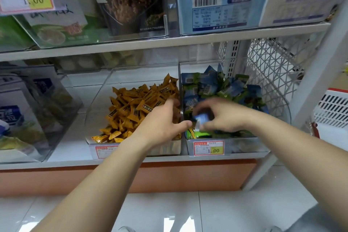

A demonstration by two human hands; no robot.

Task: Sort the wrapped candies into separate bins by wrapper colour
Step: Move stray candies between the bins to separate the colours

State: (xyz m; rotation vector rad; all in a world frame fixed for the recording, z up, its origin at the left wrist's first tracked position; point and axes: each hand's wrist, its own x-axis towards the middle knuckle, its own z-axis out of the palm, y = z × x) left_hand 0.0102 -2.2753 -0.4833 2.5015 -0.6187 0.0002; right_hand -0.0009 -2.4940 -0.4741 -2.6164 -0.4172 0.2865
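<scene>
A clear bin point(105, 90) in the middle of the lower shelf holds a heap of orange-wrapped candies point(135, 107). To its right, another clear bin point(243, 144) holds blue and green wrapped candies point(222, 86). My left hand point(162, 120) reaches into the right side of the orange bin, its fingers down among the candies and hidden. My right hand point(220, 115), blurred by motion, hovers over the front of the blue bin and pinches a blue-wrapped candy point(201, 120). One orange candy point(192, 133) lies at the front of the blue bin.
A clear bin with blue-and-white packets point(20, 117) stands at the left. White wire mesh point(269, 73) closes the shelf's right end, with a white basket point(333, 111) beyond. An upper shelf point(169, 42) with boxed snacks overhangs the bins. Price tags point(208, 148) hang on the fronts.
</scene>
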